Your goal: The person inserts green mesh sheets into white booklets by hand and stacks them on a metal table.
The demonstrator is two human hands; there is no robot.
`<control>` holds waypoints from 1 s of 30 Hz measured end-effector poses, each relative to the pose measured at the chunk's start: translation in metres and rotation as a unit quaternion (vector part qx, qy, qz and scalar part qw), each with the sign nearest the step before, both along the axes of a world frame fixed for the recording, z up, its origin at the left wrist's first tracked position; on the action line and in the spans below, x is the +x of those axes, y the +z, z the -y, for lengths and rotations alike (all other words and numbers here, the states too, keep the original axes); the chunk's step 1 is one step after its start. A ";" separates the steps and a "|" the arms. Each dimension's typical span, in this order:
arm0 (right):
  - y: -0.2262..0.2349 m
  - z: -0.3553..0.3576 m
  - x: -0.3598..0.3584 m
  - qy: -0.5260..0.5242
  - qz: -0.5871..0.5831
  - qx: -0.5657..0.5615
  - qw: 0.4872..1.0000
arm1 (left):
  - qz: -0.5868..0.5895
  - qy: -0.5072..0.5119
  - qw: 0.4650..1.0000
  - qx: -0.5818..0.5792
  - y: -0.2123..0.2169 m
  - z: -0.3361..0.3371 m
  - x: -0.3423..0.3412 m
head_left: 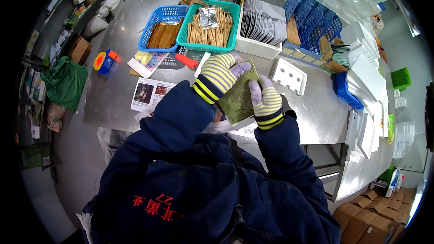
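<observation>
Gripping an olive-green printed piece point(235, 101) with both gloved hands here (card or slim packet, can't tell which). It's tilted just above the near edge of the steel table point(110, 99), right in front of the person's chest. The left hand point(219, 76) is clamped on its upper left part, thumb across the face, and the right hand point(266, 99) is pinched on the right edge, so the two hands are near each other but not touching. Taking the green piece as the middle of the clock: a printed sheet point(151, 92) sits at 9, a blue tape dispenser point(106, 63) between 9 and 10, and a red-handled tool point(186, 61) at 10. Blue basket point(158, 50) with flat brown strips point(162, 35) is between 10 and 11, then a teal basket point(205, 49) full of tan strips point(196, 34) around 11. White bin point(260, 49) packed with grey flat pieces point(260, 25) is near 1, blue slotted rack point(296, 9) between 1 and 2, and a white block with holes point(299, 81) at 2.
</observation>
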State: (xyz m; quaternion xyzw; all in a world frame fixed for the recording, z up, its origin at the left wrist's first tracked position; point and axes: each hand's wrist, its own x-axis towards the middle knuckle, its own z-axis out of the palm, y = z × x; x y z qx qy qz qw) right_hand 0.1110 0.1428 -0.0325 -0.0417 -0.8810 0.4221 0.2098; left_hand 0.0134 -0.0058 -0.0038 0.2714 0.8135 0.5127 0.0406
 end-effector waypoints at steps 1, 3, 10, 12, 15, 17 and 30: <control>0.008 -0.007 -0.002 -0.005 0.060 0.050 0.997 | 0.077 -0.019 0.996 0.031 0.006 0.001 0.002; 0.017 -0.019 -0.002 -0.026 0.052 -0.079 0.995 | 0.285 -0.132 0.935 0.163 0.006 0.021 0.006; -0.045 -0.027 -0.014 0.210 0.224 -0.442 0.843 | 0.235 -0.174 0.938 0.187 0.035 0.044 0.052; -0.030 0.027 0.019 0.319 0.323 -0.619 0.641 | -0.008 -0.159 0.981 0.111 0.025 0.051 0.051; 0.002 0.060 0.053 0.366 0.345 -0.779 0.373 | 0.253 -0.205 0.941 0.093 0.027 0.053 0.051; 0.012 0.062 0.052 0.368 0.332 -0.807 0.320 | 0.364 -0.222 0.904 0.039 0.026 0.057 0.047; -0.012 -0.038 0.051 0.317 0.266 -0.303 0.858 | 0.174 -0.090 0.980 0.047 0.004 0.062 0.032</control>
